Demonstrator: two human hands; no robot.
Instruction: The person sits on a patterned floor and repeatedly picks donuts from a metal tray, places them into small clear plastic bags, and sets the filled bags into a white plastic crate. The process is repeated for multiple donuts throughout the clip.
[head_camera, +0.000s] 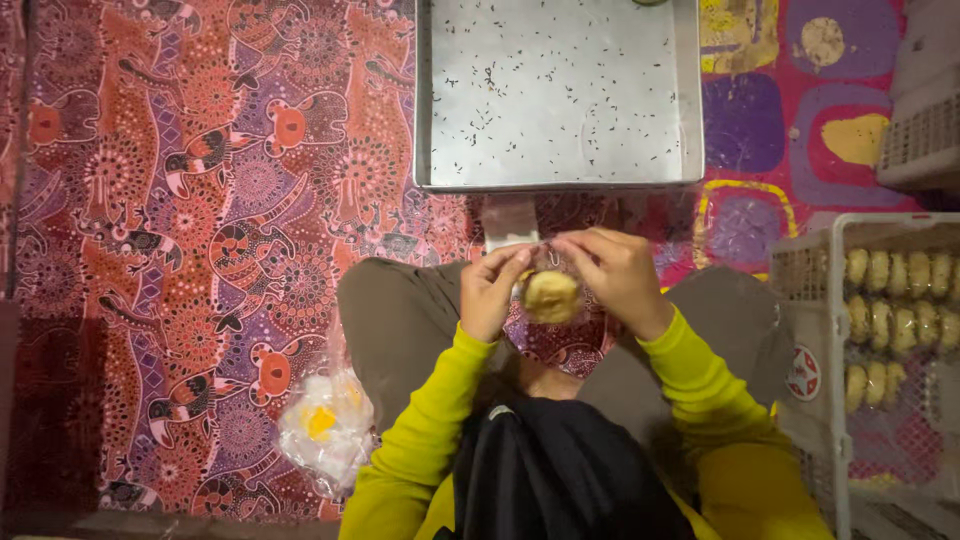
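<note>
One person is sitting cross-legged on a patterned red and purple cloth (200, 250), and two hands are showing, both in yellow-green sleeves. Between them they are holding one small round pale yellow pastry inside a clear plastic wrapper (550, 295), raised above the lap. The left hand (490, 290) is curling its fingers (505, 262) closed against the left edge of the wrapper, and the right hand (615, 275) is pinching the wrapper's top right edge, its fingers bent down over it. The pastry is sitting in the gap between the two sets of fingertips, slightly below them, with the wrapper touching both hands.

One large square metal tray (560, 95) is lying on the cloth just beyond the hands, its floor dotted with many tiny dark specks. One crumpled clear plastic bag with something yellow inside (325, 425) is resting on the cloth beside the person's left knee. One white plastic crate (810, 300) is standing at the right, and inside it roughly thirteen or more pale yellow pastries (885, 320) are lying in three rows; the far ones are running out of view, so the count is not exact. Part of another white crate (925, 120) is showing at the upper right edge.
</note>
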